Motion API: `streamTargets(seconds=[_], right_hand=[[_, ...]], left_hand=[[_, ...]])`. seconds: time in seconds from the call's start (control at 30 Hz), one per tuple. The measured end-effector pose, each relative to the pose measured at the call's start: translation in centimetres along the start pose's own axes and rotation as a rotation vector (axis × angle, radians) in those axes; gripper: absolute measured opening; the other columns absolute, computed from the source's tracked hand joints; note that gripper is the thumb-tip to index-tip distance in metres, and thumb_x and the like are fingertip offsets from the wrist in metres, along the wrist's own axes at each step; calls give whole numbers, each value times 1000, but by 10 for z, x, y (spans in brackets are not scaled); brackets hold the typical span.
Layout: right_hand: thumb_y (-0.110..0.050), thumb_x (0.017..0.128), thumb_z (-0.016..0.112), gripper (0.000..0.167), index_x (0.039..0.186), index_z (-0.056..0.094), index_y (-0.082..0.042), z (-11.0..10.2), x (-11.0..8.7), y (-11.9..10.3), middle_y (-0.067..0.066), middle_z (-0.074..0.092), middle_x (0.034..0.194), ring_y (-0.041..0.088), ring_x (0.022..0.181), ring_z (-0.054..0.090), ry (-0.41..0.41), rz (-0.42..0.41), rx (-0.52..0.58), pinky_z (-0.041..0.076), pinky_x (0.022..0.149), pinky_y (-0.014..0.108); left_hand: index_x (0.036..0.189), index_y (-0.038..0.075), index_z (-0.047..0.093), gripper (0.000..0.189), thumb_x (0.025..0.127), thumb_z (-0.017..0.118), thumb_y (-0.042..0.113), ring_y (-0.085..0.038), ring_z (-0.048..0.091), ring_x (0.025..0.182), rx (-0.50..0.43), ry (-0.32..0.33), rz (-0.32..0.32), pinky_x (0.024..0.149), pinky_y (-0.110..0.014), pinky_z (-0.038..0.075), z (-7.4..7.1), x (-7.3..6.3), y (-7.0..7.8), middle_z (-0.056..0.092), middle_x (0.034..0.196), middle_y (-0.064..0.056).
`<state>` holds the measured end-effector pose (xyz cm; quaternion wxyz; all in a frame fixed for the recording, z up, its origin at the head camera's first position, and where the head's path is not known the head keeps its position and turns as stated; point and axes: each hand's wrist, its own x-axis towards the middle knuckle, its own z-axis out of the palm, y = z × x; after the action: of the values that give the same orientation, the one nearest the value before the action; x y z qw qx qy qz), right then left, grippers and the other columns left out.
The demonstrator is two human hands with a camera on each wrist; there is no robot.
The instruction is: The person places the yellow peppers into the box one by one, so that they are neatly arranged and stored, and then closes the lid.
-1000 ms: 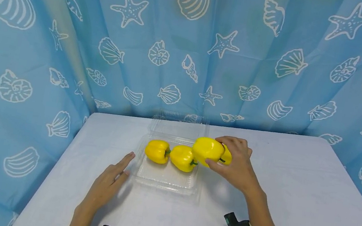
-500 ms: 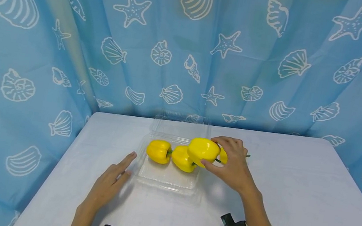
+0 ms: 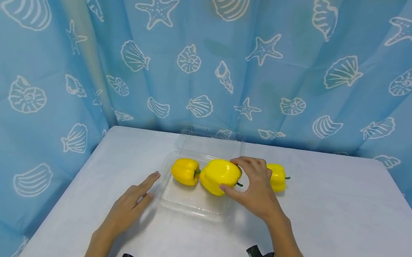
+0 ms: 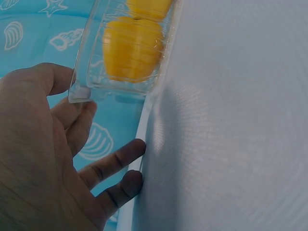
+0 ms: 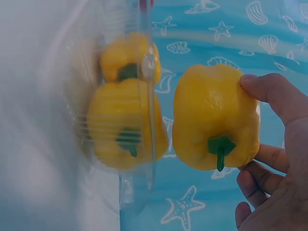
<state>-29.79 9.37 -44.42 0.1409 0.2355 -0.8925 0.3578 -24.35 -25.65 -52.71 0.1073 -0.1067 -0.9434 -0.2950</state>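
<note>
Your R hand (image 3: 255, 188) has 1 yellow pepper (image 3: 218, 176) pinched, fingers bent round it, above 1 clear box (image 3: 191, 210); 2 more peppers (image 3: 184, 171) in box, 1 loose pepper (image 3: 279, 178) on bench (image 3: 342, 240). Your L hand (image 3: 129, 207): fingers loosely spread, gripping nothing, at box's L edge.

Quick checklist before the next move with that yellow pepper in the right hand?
1. Grip: right hand pinches the held pepper: ok.
2. Lid laid back, open: ok.
3. Bare spot under held pepper: not ok; the head view shows it covering the second pepper.
4. Left hand steadying the container: cannot tell; it's at the edge, contact unclear.
5. Loose pepper in container: not ok; it's right of it.
</note>
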Motion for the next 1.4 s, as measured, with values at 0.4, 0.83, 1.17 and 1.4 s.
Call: streamTargets(seconds=[0.4,0.83,1.17,1.4], right_hand=[[-38,78,85,63,132,61,-17,17,5,-9,5,54,135,28,124,37,-35,-58,62,25,97,56],[-38,79,85,61,131,62,-15,44,15,-23,1,55,132,24,122,37,-60,-137,121,24,94,51],[-36,78,86,59,129,64,-16,60,17,-32,-1,56,130,22,120,38,-87,-134,164,24,95,50],[-37,76,87,60,127,65,-16,71,20,-40,0,58,128,22,119,40,-92,-156,115,28,91,49]], left_hand=[[157,34,33,54,106,51,31,-25,55,122,-2,1,-11,102,-52,44,0,0,1,35,159,7],[156,36,34,55,105,52,32,-23,57,117,-4,7,3,99,-50,46,0,1,-1,34,158,12],[156,37,35,54,105,52,35,-22,57,118,21,17,-1,100,-49,46,2,1,-2,35,157,14],[156,38,34,54,105,52,34,-20,58,111,11,16,-8,95,-48,49,0,0,-1,35,157,15]])
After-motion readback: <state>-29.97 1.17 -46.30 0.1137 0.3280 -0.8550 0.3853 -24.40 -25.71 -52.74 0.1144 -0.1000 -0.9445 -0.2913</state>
